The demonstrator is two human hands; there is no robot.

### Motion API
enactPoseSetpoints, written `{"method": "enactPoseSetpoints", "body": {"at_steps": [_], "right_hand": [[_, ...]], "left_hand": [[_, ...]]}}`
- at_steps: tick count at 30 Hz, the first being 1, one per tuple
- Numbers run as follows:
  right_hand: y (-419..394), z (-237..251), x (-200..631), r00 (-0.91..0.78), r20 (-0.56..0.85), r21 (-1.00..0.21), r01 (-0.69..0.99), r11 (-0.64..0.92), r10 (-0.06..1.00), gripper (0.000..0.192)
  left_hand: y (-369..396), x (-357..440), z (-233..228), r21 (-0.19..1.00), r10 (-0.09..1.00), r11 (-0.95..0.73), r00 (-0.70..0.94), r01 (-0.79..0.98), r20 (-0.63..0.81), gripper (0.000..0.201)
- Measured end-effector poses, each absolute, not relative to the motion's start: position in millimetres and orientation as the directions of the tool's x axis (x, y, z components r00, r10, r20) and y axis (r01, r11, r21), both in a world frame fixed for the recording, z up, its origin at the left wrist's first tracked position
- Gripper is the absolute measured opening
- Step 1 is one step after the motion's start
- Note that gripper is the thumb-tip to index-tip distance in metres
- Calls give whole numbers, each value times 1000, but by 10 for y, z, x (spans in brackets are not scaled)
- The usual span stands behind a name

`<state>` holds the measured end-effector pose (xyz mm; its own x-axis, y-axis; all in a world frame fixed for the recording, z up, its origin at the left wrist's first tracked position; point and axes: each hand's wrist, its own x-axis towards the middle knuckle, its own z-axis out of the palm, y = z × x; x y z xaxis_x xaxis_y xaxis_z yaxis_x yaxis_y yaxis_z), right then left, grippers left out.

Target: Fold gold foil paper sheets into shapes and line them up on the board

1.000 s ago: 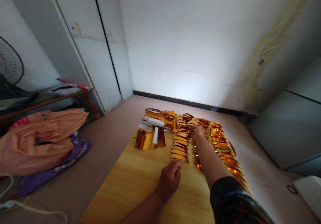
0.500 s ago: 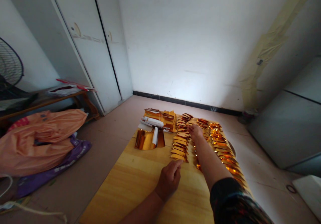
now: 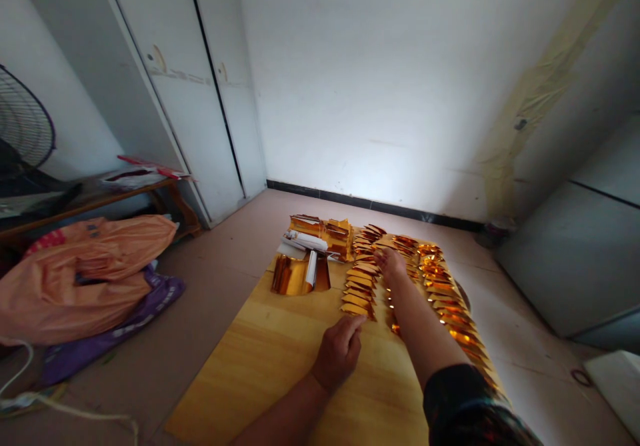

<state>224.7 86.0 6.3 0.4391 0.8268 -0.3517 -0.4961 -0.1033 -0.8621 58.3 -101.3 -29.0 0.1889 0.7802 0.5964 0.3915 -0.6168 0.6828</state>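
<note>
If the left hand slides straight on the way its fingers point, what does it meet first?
Most likely the nearest gold foil piece of the left row: the left hand points up and right, fingertips about touching it. Depth is hard to judge.

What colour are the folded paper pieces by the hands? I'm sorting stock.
Shiny gold foil; the folded paper pieces show best in the head view.

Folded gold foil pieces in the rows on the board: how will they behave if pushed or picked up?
The folded gold foil pieces look thin and creased, so probably very light and easily crushed. Their glossy faces overlap in rows on the smooth wooden board, so a push from the left hand would likely slide several together.
</note>
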Motion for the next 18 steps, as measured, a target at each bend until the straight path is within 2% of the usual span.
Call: {"method": "enactPoseSetpoints", "body": {"at_steps": [7, 9, 11, 15, 18], "right_hand": [[555, 212, 2113, 500, -226, -901, -434, 17, 836, 17], [370, 269, 2009, 474, -104, -920, -380, 96, 875, 18], [137, 295, 1883, 402, -7, -943, -308, 128, 916, 20], [-388, 192, 1646, 230, 68, -980, -168, 108, 971, 17], [-738, 13, 1557, 77, 99, -990, -93, 106, 992, 12]], "left_hand": [[-958, 584, -296, 662, 757, -633, 138, 401, 639, 32], [-905, 508, -286, 690, 780, -585, 62, 427, 623, 26], [-817, 371, -277, 739, 805, -490, -85, 463, 587, 18], [-552, 27, -266, 871, 799, -226, -429, 436, 422, 24], [-338, -132, -240, 952, 837, -28, -513, 305, 189, 40]]}}
